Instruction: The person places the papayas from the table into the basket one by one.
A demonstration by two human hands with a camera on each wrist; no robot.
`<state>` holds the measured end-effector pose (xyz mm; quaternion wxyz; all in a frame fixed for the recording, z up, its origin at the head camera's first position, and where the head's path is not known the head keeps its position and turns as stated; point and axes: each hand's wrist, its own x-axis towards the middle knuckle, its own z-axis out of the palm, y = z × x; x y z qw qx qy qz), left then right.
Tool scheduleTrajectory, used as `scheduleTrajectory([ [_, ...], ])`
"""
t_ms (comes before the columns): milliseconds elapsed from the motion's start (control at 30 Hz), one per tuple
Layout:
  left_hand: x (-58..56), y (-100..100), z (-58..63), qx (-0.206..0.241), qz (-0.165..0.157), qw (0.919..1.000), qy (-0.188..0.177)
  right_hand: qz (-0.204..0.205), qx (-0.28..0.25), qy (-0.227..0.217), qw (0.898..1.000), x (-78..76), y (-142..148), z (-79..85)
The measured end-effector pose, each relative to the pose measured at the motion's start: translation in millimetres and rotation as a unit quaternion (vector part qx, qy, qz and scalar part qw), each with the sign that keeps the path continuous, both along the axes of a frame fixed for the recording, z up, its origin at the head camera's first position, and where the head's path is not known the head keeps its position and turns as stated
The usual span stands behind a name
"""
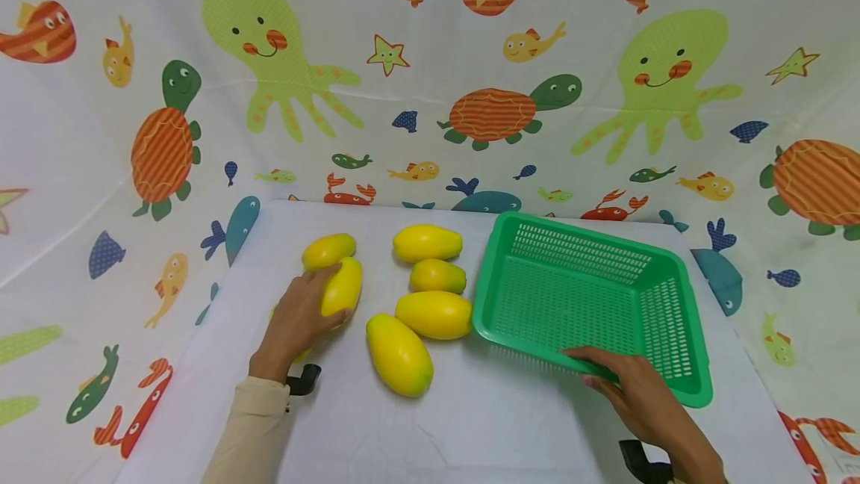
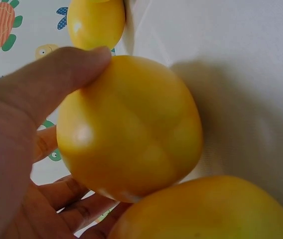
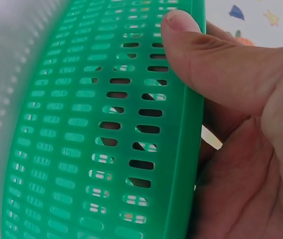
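Observation:
In the head view my left hand point(image 1: 304, 312) grips a yellow papaya point(image 1: 346, 284), thumb on one side and fingers round the other. The left wrist view has its rounded, faintly ridged end point(image 2: 131, 129) towards the camera. Another papaya point(image 1: 329, 251) lies just behind it, and one more point(image 1: 302, 356) is mostly hidden under the hand. At the right, my right hand point(image 1: 634, 387) pinches the near rim of a green plastic basket point(image 1: 520, 347). The thumb presses the slotted outer wall point(image 3: 116, 109) in the right wrist view, with the fingers over the rim.
Between the held papaya and the basket lie several more, among them a large one point(image 1: 399, 355) at the front and another point(image 1: 428, 243) at the back. A white cloth point(image 1: 470, 432) covers the table. Behind it hangs a curtain point(image 1: 416, 95) printed with sea animals.

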<state>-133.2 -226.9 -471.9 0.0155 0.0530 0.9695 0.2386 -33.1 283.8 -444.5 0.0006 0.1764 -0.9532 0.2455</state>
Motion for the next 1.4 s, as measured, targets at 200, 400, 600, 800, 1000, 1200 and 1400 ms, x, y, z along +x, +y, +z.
scheduleTrajectory([
  [200, 0.0, -0.4, -0.5, 0.000, 0.004, 1.0000, 0.000, 0.016, -0.004, -0.012, 1.000, 3.2, 3.3, 1.0],
  [400, -0.5, -1.0, 0.0, -0.001, 0.005, 1.0000, -0.001, 0.029, -0.002, -0.031, 0.999, 5.2, 6.8, 2.8],
  [600, -0.7, -2.4, -1.5, 0.003, 0.001, 1.0000, -0.003, 0.038, 0.006, -0.064, 0.997, 6.3, 8.5, 7.5],
  [800, 0.4, -2.9, -2.7, 0.005, 0.001, 1.0000, 0.001, 0.033, 0.013, -0.101, 0.994, 7.4, 9.8, 12.8],
  [1000, 1.6, -2.1, -3.0, 0.005, 0.002, 1.0000, -0.003, -0.024, -0.016, -0.137, 0.990, 8.0, 13.6, 20.6],
  [1200, 1.1, -2.7, -3.4, 0.006, 0.003, 1.0000, -0.005, -0.055, 0.003, -0.066, 0.996, 6.2, 31.0, 27.4],
  [1400, 0.3, -3.4, -3.0, 0.002, 0.000, 1.0000, -0.004, -0.048, -0.005, -0.022, 0.999, 1.6, 50.9, 27.6],
])
